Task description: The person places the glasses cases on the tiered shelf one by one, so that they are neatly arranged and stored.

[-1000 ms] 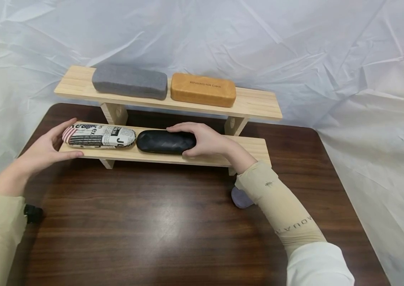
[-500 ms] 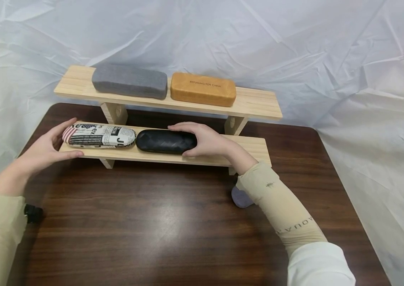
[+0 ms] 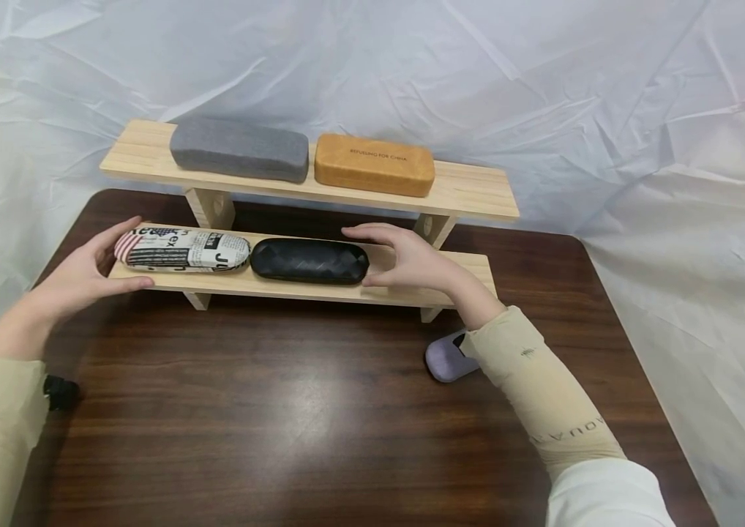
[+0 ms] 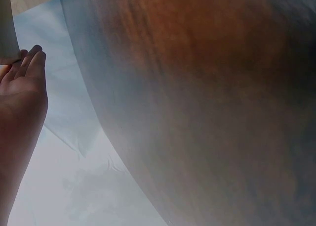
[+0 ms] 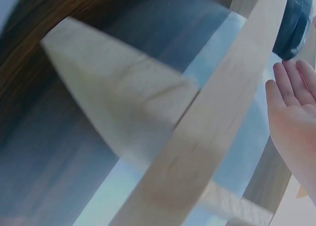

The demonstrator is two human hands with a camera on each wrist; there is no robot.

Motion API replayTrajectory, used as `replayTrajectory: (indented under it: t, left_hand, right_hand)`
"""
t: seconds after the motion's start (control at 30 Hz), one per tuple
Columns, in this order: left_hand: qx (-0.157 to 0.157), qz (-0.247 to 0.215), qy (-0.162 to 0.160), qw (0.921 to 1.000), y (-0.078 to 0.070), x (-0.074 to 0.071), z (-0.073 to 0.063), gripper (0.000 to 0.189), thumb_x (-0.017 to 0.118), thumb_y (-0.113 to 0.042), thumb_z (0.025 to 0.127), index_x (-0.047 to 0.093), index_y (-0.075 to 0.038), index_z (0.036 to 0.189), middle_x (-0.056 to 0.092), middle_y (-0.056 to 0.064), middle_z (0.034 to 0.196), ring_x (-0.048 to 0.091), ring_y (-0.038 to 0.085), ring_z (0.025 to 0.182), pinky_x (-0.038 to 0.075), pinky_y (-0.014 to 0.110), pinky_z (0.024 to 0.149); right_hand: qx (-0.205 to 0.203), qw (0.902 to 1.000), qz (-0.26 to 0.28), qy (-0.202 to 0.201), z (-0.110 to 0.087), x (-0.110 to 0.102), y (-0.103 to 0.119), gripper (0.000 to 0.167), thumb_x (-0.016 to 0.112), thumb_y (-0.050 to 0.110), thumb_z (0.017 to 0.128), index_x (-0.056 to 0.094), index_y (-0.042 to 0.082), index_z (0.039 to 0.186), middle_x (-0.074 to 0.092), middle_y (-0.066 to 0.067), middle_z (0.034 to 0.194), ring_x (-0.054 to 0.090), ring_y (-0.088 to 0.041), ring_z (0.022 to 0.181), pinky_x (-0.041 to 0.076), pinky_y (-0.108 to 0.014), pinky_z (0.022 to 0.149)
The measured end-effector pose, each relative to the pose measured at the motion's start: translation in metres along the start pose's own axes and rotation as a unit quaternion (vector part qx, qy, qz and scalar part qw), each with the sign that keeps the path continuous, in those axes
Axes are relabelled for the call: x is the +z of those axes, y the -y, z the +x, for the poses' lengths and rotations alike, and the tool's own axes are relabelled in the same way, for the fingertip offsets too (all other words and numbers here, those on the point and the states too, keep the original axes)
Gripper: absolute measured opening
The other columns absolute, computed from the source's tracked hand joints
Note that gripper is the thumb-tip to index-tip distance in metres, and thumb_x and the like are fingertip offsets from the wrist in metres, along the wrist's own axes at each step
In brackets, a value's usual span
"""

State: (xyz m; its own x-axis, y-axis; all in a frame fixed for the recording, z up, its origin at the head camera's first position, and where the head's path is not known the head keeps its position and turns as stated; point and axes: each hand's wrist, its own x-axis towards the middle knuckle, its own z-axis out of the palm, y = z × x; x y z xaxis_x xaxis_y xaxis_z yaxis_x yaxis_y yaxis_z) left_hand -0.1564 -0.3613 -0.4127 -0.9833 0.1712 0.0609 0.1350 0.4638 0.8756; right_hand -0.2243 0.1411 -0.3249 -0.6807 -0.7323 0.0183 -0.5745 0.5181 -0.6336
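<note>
In the head view, my left hand curls round the left end of a newsprint-patterned glasses case, its thumb along the lower shelf's front edge. Right beside that case lies a black quilted glasses case on the same shelf. My right hand is just off the black case's right end, fingers spread apart from the thumb with nothing held. From the right wrist, the right hand shows extended fingers below the black case. The left wrist view catches the left hand against pale wood.
A two-tier wooden shelf stands on a dark brown table. Its upper tier bears a grey case and a tan case. A lilac case lies by the right forearm. White sheeting hangs behind.
My right hand has let go of the black case and drawn back to the right, uncovering the case's right end and more of the lilac case. The left hand has stayed in place.
</note>
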Motion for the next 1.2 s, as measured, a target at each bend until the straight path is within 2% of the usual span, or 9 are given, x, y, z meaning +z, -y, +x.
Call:
replayTrajectory:
  t: [0.4,0.63,0.73,0.83,0.93,1.07,1.2]
  left_hand:
    - [-0.013,0.015,-0.003,0.9998,-0.002,0.000,-0.003,0.103,0.079,0.006,0.090,0.019,-0.013,0.172,0.044,-0.029,0.140,0.043,-0.024,0.116,0.033,-0.002,0.095]
    - [0.001,-0.002,0.002,1.0000,0.000,0.000,-0.002,0.101,0.077,0.008,0.091,0.019,-0.013,0.172,0.046,-0.029,0.139,0.044,-0.022,0.119,0.033,-0.001,0.097]
    - [-0.004,0.004,0.001,1.0000,-0.001,0.000,-0.002,0.102,0.077,0.008,0.091,0.019,-0.014,0.172,0.045,-0.030,0.139,0.044,-0.023,0.118,0.033,-0.001,0.096]
    - [-0.008,0.012,0.001,0.9999,-0.001,0.000,-0.002,0.103,0.078,0.007,0.091,0.018,-0.015,0.172,0.044,-0.030,0.140,0.043,-0.024,0.118,0.033,-0.002,0.096]
    - [-0.009,0.014,0.003,0.9999,-0.001,0.001,-0.002,0.103,0.078,0.006,0.091,0.018,-0.015,0.172,0.043,-0.030,0.141,0.042,-0.023,0.119,0.033,-0.002,0.096]
    - [-0.015,0.019,0.002,0.9997,-0.001,0.000,-0.002,0.103,0.079,0.005,0.091,0.017,-0.015,0.172,0.043,-0.029,0.142,0.042,-0.024,0.118,0.033,-0.002,0.095]
    - [-0.018,0.020,0.002,0.9996,-0.001,-0.001,-0.003,0.104,0.079,0.004,0.091,0.017,-0.015,0.172,0.042,-0.027,0.143,0.042,-0.025,0.118,0.033,-0.002,0.095]
  right_hand:
    - [0.030,0.9981,0.038,-0.037,-0.045,-0.013,-0.015,0.074,0.086,0.014,0.090,0.054,0.019,0.157,0.051,-0.002,0.162,0.041,-0.023,0.155,0.034,-0.052,0.126]
    - [0.054,0.9956,0.044,-0.063,-0.074,-0.017,-0.025,0.074,0.087,0.011,0.089,0.055,0.018,0.156,0.053,-0.004,0.162,0.042,-0.027,0.155,0.033,-0.054,0.127]
    - [0.062,0.9942,0.046,-0.075,-0.088,-0.019,-0.030,0.074,0.087,0.009,0.089,0.055,0.018,0.156,0.053,-0.004,0.162,0.042,-0.027,0.154,0.033,-0.055,0.126]
    - [0.068,0.9924,0.046,-0.091,-0.102,-0.022,-0.036,0.074,0.087,0.008,0.089,0.056,0.020,0.156,0.054,-0.002,0.161,0.043,-0.023,0.153,0.034,-0.049,0.126]
    - [0.070,0.9904,0.053,-0.107,-0.117,-0.024,-0.041,0.074,0.087,0.005,0.088,0.057,0.019,0.155,0.056,-0.003,0.159,0.045,-0.013,0.150,0.034,-0.033,0.126]
    - [0.060,0.9876,0.073,-0.126,-0.136,-0.027,-0.049,0.074,0.086,-0.003,0.086,0.058,0.011,0.153,0.058,-0.011,0.156,0.048,0.001,0.144,0.033,-0.014,0.120]
    - [0.067,0.9850,0.068,-0.144,-0.156,-0.031,-0.056,0.072,0.084,-0.008,0.085,0.059,0.006,0.151,0.058,-0.018,0.154,0.048,0.008,0.141,0.035,-0.009,0.117]
